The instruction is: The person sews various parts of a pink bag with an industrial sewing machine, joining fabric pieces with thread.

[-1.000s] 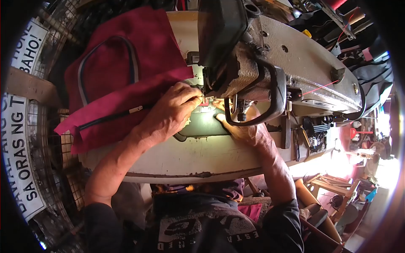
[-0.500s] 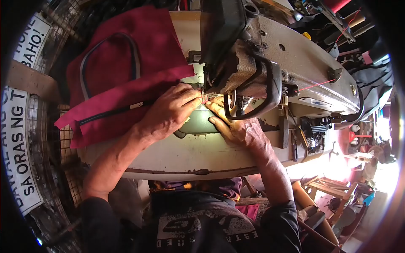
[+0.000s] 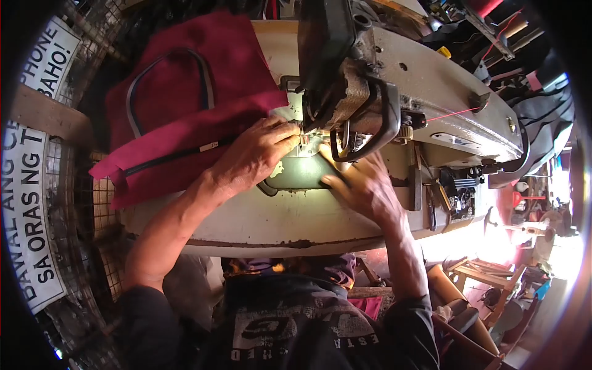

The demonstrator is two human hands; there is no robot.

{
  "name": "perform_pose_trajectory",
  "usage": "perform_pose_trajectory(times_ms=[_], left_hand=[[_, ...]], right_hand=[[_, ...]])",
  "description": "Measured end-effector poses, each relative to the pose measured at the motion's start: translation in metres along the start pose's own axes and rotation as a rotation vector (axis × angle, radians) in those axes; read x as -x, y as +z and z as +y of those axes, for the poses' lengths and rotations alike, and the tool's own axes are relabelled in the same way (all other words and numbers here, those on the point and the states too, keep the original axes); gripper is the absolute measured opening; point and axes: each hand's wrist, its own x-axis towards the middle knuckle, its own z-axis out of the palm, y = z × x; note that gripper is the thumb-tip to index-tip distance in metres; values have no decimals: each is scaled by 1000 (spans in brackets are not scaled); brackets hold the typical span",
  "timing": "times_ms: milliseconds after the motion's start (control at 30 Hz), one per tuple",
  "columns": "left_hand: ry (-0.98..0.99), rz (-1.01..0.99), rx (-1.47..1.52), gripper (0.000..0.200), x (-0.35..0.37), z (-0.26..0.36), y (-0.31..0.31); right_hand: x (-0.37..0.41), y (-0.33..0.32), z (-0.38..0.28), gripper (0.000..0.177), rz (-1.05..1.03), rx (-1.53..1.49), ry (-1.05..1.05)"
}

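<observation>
Maroon fabric [image 3: 179, 92] with a curved dark-and-grey strap [image 3: 131, 98] and a dark zipper [image 3: 166, 161] lies left of the sewing machine [image 3: 425, 80]. At its right end, my left hand [image 3: 259, 151] has its fingers pressed together beside the needle area, closed on the fabric's edge. My right hand [image 3: 364, 185] is just right of the lit needle plate [image 3: 308, 145], under the machine's black looped guard [image 3: 394, 117]. Its thumb is apart from the fingers, which are partly behind the guard, and nothing shows in its grasp.
The machine's pale table [image 3: 246, 225] has a worn front edge. Small tools and metal parts [image 3: 462, 194] sit at its right. Lettered signs [image 3: 34, 216] and wire mesh stand at the left. A red thread [image 3: 450, 114] runs along the machine.
My right hand has moved right, away from the needle and from my left hand. My left hand stays at the fabric. The whole view has shifted slightly.
</observation>
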Motion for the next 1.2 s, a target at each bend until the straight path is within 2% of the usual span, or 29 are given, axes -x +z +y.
perform_pose_trajectory(times_ms=[33,100,133,200,233,367,467,600,1200], left_hand=[[6,21,-1,27,-1,0,0],[-6,35,19,27,3,1,2],[-17,32,38,29,4,0,3],[-24,38,62,31,3,0,4],[-23,44,69,31,3,-1,4],[-35,80,57,35,3,-1,6],[-34,13,19,29,2,-3,3],[-66,35,78,28,2,-5,6],[-83,26,121,31,0,-12,6]], right_hand=[[16,-12,0,38,-60,28,102],[48,-39,-3,47,100,150,245],[69,-48,0,42,206,303,363],[109,-58,21,36,475,376,494],[133,-61,37,39,494,414,614],[153,-50,47,51,467,450,777],[152,-43,47,50,528,451,741],[153,-41,44,50,548,448,751],[153,-43,45,45,503,640,673]])
